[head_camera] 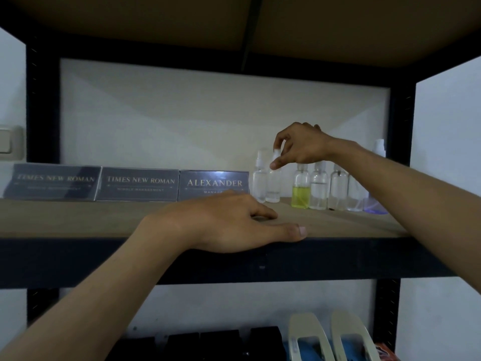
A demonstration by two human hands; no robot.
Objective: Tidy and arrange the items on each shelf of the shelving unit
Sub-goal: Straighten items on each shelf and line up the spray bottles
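1. Pinching the cap of a clear bottle (273, 183) between thumb and forefinger, the right hand (299, 147) reaches over the shelf (104, 220).
2. The bottle stands upright, second from the left in a row of bottles (318, 188).
3. The left hand (229, 222) rests on the shelf's front edge, fingers relaxed, holding nothing.
4. Three nameplates (140, 183) stand left of the row.
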